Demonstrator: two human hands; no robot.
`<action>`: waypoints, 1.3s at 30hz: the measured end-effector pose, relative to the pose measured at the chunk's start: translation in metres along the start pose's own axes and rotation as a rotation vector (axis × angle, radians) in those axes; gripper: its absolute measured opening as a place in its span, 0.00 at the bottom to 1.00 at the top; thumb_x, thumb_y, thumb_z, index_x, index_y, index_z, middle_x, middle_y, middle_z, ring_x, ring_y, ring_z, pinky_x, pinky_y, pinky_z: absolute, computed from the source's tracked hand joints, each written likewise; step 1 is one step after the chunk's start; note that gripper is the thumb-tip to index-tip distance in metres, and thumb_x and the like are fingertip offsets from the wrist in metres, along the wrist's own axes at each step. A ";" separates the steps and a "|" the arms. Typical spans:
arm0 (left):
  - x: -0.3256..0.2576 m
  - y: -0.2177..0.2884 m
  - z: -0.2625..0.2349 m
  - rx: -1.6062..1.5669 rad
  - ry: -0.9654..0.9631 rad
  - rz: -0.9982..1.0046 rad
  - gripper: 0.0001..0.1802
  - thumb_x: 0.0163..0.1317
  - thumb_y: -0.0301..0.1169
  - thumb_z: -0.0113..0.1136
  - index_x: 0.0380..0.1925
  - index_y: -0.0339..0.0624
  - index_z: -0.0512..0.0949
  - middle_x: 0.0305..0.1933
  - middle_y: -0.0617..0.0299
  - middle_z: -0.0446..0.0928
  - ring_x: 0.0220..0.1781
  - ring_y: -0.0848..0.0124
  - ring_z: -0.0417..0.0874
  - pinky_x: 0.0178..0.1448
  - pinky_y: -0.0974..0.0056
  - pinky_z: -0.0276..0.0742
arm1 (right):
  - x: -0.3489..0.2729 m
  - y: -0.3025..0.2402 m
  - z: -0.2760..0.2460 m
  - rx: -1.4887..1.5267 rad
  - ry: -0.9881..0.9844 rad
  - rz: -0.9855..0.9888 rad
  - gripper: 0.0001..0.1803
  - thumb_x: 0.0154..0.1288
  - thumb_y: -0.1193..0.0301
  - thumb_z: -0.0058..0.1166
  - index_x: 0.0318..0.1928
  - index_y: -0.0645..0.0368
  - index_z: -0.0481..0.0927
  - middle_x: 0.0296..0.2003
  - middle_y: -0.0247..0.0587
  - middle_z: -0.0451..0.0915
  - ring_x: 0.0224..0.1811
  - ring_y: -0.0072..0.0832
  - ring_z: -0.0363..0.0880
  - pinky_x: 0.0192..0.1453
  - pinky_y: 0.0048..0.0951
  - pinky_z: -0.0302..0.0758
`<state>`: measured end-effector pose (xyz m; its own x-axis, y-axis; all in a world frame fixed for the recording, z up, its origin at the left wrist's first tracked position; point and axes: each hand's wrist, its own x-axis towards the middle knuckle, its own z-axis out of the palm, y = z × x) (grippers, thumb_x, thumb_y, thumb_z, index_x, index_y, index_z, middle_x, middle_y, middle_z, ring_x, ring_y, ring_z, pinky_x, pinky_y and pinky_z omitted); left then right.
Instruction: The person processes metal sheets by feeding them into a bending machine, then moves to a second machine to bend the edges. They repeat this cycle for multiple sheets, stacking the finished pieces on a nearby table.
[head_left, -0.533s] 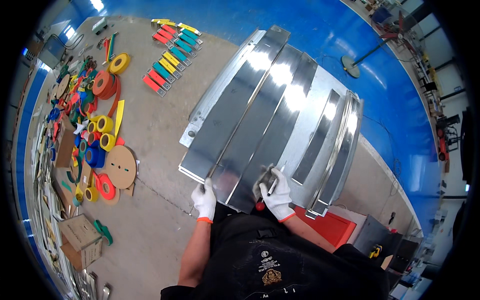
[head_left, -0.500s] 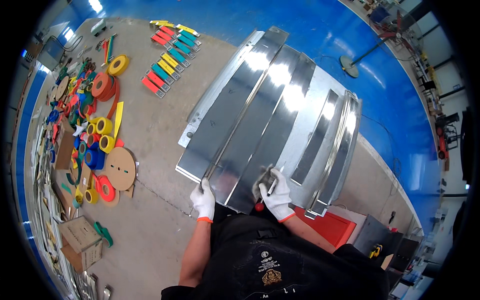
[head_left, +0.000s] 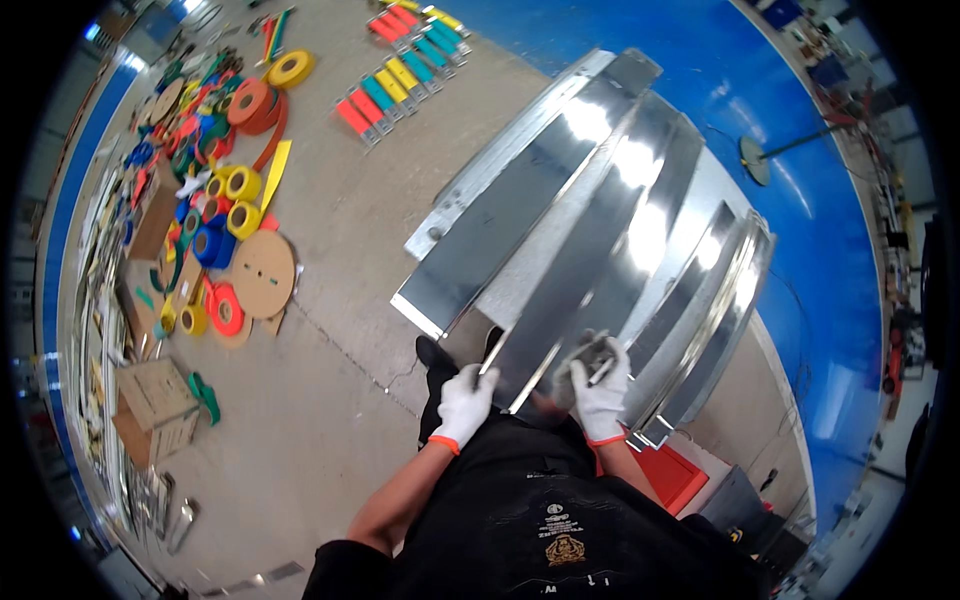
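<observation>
Long dark, shiny metal strips lie side by side on a pale metal-topped bench. My left hand [head_left: 467, 402], in a white knit glove with an orange cuff, grips the near left corner of a middle metal strip [head_left: 568, 285]. A gap showing the pale benchtop [head_left: 533, 265] separates that strip from the left metal strip [head_left: 500, 225]. My right hand [head_left: 603, 393], gloved alike, is closed on a slim pen-like stick [head_left: 602, 371] over the near end of another middle strip [head_left: 640, 270]. The near ends of both middle strips overhang towards my body.
A narrow strip [head_left: 680, 290] and a bright ridged strip [head_left: 712, 310] lie on the right. Red, green and yellow sleeved bars [head_left: 390, 90] rest on the floor beyond. Tape rolls [head_left: 240, 220], a cardboard disc [head_left: 264, 275] and a carton [head_left: 160, 400] are at left. A red box [head_left: 668, 478] sits near right.
The middle strips have moved away from the left strip, opening a gap of bare benchtop. My left hand has shifted right with them. The whole view has also swung.
</observation>
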<state>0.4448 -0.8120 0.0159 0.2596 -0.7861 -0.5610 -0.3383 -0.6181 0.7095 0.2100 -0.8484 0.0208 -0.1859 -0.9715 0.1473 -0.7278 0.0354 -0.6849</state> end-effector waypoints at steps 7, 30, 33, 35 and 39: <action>0.016 0.002 -0.069 0.030 0.377 0.142 0.23 0.62 0.45 0.70 0.51 0.43 0.82 0.39 0.47 0.85 0.45 0.47 0.87 0.50 0.50 0.82 | 0.019 -0.012 0.002 -0.214 -0.120 -0.180 0.30 0.53 0.75 0.69 0.59 0.57 0.76 0.51 0.47 0.82 0.54 0.50 0.80 0.61 0.45 0.78; 0.093 0.062 -0.114 0.458 0.218 0.000 0.35 0.54 0.61 0.71 0.47 0.42 0.79 0.52 0.47 0.78 0.45 0.47 0.87 0.49 0.48 0.83 | 0.081 -0.093 0.116 0.186 -0.257 -0.307 0.34 0.58 0.76 0.68 0.66 0.59 0.70 0.55 0.51 0.80 0.58 0.43 0.83 0.62 0.38 0.79; 0.087 0.054 -0.102 0.461 0.201 0.032 0.35 0.54 0.61 0.71 0.48 0.43 0.79 0.52 0.48 0.78 0.44 0.47 0.87 0.48 0.48 0.83 | 0.080 -0.086 0.115 0.119 -0.196 -0.339 0.34 0.59 0.77 0.67 0.66 0.59 0.70 0.56 0.50 0.79 0.58 0.42 0.83 0.62 0.37 0.80; 0.076 0.046 -0.087 0.415 0.231 0.076 0.35 0.54 0.61 0.72 0.50 0.45 0.78 0.53 0.49 0.78 0.43 0.47 0.87 0.46 0.48 0.83 | 0.078 -0.080 0.112 0.117 -0.190 -0.319 0.33 0.59 0.78 0.66 0.65 0.59 0.70 0.55 0.50 0.79 0.58 0.42 0.83 0.62 0.37 0.80; 0.069 0.043 -0.075 0.370 0.250 0.076 0.36 0.54 0.60 0.72 0.53 0.45 0.77 0.51 0.48 0.77 0.41 0.48 0.86 0.42 0.48 0.83 | 0.078 -0.075 0.104 0.149 -0.197 -0.289 0.31 0.59 0.81 0.63 0.64 0.61 0.71 0.56 0.49 0.80 0.57 0.40 0.84 0.61 0.36 0.80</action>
<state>0.5157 -0.8930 0.0395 0.4169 -0.8345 -0.3603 -0.6539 -0.5507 0.5189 0.3190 -0.9509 0.0091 0.1539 -0.9633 0.2198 -0.6246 -0.2672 -0.7338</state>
